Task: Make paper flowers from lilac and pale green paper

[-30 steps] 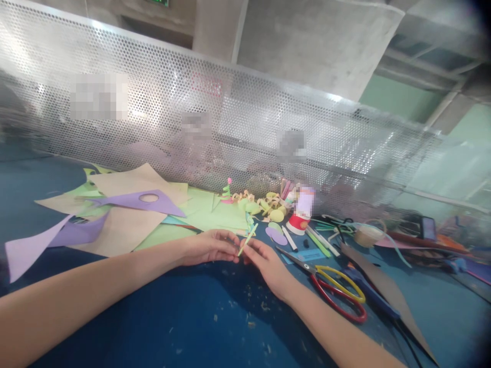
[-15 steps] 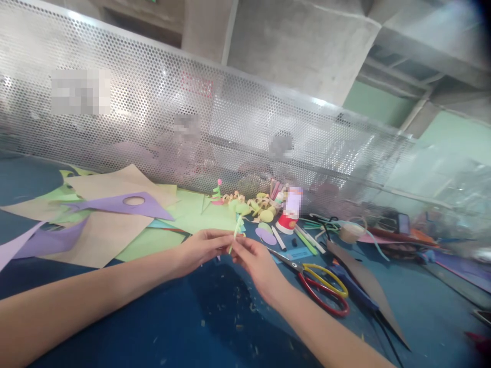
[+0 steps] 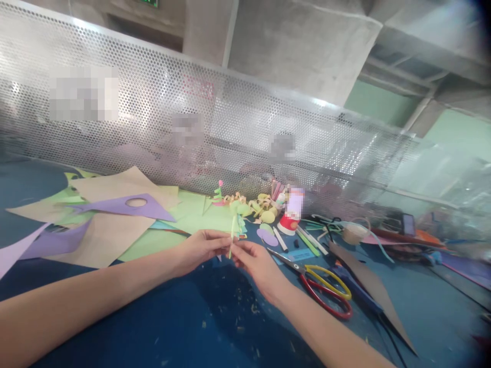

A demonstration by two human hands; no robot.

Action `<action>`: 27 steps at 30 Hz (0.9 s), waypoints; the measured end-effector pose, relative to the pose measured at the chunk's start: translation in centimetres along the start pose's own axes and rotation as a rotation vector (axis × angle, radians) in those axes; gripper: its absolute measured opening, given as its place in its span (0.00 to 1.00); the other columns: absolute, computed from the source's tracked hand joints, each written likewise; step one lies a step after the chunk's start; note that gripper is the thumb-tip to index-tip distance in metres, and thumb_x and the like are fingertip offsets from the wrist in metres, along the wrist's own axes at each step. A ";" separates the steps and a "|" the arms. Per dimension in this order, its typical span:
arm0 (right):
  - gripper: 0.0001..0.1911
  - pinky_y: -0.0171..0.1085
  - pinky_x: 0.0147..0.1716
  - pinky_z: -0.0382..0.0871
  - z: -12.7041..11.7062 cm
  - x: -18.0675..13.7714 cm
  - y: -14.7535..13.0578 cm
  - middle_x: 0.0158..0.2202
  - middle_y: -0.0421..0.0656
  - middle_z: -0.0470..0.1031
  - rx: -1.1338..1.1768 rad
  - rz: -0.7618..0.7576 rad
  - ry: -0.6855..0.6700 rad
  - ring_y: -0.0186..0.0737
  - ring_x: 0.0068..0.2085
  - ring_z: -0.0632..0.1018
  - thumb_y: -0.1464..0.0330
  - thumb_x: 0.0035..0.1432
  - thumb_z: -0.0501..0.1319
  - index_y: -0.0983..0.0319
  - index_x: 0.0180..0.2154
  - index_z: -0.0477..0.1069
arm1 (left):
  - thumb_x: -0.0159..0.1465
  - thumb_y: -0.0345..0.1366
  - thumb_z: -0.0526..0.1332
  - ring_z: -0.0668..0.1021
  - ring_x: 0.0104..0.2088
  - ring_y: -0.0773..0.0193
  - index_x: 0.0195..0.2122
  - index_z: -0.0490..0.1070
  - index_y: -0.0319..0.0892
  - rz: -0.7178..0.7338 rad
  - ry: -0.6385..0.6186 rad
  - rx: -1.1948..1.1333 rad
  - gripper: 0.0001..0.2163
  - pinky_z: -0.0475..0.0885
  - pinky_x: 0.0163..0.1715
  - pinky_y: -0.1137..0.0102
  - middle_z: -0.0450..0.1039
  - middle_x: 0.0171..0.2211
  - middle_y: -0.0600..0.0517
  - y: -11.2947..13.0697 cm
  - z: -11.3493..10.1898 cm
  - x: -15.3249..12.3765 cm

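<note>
- Two-handed pinch above the blue table (image 3: 153, 332): right hand (image 3: 253, 263) with thumb and fingertips closed on a thin pale-green strip (image 3: 233, 230), left hand (image 3: 203, 248) with fingertips drawn together right beside it; firmness of that left hold impossible to tell.
- Held nearly upright between both hands, top end pointing away.
- Probably light, bendy and easily creased; best taken low down, between finger pads, with little squeeze.
- Near the right hand: scissors (image 3: 301, 269) with one yellow and one red handle, lying on the table.
- Beyond the left hand: green paper (image 3: 194, 212), then a purple sheet (image 3: 153, 207) with a round hole.
- Farthest out: a metal screen (image 3: 245, 102) full of small holes.
</note>
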State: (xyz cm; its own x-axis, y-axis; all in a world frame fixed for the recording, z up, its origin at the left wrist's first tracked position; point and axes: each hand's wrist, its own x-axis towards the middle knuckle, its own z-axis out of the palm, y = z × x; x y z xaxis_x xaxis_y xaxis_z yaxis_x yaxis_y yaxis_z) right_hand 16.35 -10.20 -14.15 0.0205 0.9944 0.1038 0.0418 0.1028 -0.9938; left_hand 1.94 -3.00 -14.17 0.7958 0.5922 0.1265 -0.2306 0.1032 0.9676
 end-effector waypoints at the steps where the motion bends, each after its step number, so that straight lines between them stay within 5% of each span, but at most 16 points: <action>1: 0.14 0.33 0.30 0.61 -0.1 0.1 0.1 0.25 0.39 0.67 -0.027 -0.015 -0.016 0.32 0.27 0.66 0.60 0.50 0.60 0.65 0.27 0.70 | 0.56 0.37 0.61 0.74 0.32 0.65 0.33 0.75 0.35 0.000 0.011 0.003 0.10 0.66 0.39 0.68 0.75 0.30 0.47 0.0 0.0 0.0; 14: 0.11 0.32 0.32 0.61 0.1 -0.4 -0.2 0.28 0.39 0.69 -0.289 -0.156 -0.139 0.32 0.29 0.67 0.63 0.57 0.54 0.63 0.30 0.70 | 0.50 0.35 0.66 0.73 0.30 0.69 0.30 0.76 0.37 0.019 0.247 -0.111 0.08 0.68 0.40 0.69 0.74 0.27 0.52 0.8 -0.8 0.5; 27: 0.11 0.32 0.32 0.60 0.2 -0.5 0.4 0.29 0.40 0.67 -0.020 -0.052 -0.250 0.31 0.29 0.66 0.63 0.57 0.55 0.64 0.31 0.69 | 0.49 0.36 0.67 0.71 0.28 0.73 0.26 0.75 0.38 0.024 0.314 -0.058 0.07 0.67 0.36 0.74 0.72 0.28 0.53 1.4 -1.3 0.7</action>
State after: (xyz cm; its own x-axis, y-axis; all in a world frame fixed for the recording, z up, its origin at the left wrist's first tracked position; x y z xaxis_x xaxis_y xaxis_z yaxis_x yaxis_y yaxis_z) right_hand 16.12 -10.66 -14.58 -0.2298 0.9632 0.1396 0.0561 0.1562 -0.9861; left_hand 1.41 -1.43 -12.97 0.5797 0.8121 0.0670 -0.2864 0.1261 0.9498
